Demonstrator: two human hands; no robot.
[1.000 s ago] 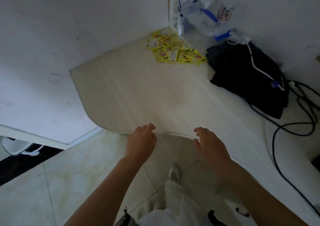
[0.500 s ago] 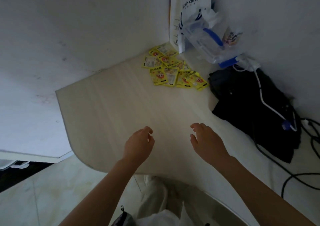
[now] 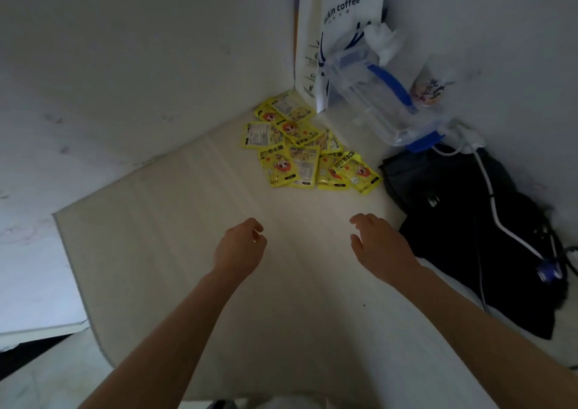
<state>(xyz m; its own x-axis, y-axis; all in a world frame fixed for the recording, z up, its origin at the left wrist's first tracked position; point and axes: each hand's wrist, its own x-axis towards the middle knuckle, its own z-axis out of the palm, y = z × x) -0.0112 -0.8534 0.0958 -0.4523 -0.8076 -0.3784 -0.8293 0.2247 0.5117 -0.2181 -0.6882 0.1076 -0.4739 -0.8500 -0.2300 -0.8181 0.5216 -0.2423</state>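
Observation:
Several yellow snack packets (image 3: 308,152) lie in a loose pile in the far corner of a pale wooden desk (image 3: 162,227). My left hand (image 3: 239,249) hovers over the middle of the desk with its fingers loosely curled and nothing in it. To its right, my right hand (image 3: 380,246) is stretched forward the same way, fingers relaxed and empty. Both hands are well short of the packets and apart from them.
A white paper coffee bag (image 3: 341,17) stands in the corner against the wall. Beside it sits a clear plastic bag (image 3: 372,95) with blue straps and a cup (image 3: 430,91). A black bag (image 3: 469,221) with a white cable (image 3: 497,217) lies at right.
Both hands have moved forward from the desk's near edge to over its middle, nearer the packets. The view has tilted up toward the corner.

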